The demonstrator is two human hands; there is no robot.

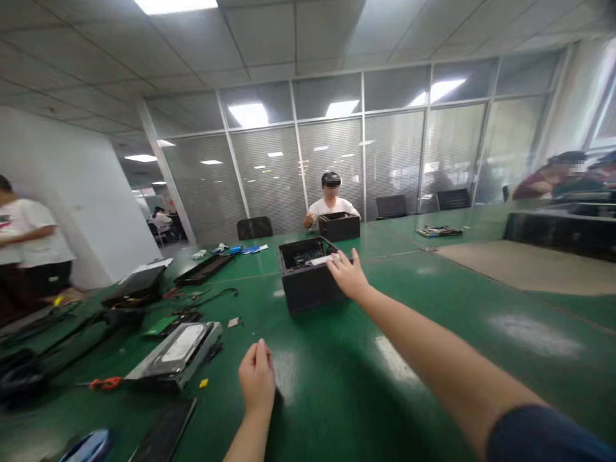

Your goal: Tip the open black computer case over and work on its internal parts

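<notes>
The open-topped black rectangular box (312, 290) seems steadied by the spread-fingered right hand (347, 274) — a firmer grip is needed for shifting; the left hand (257, 374) is loosely curled — contents cannot be told.

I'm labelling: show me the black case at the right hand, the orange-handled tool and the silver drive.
Black case (312, 290), head view: front wall.
Orange-handled tool (106, 384), head view: handle.
Silver drive (184, 342), head view: white label.

The right fingers (341, 263) touch the open black box (312, 292)
</notes>
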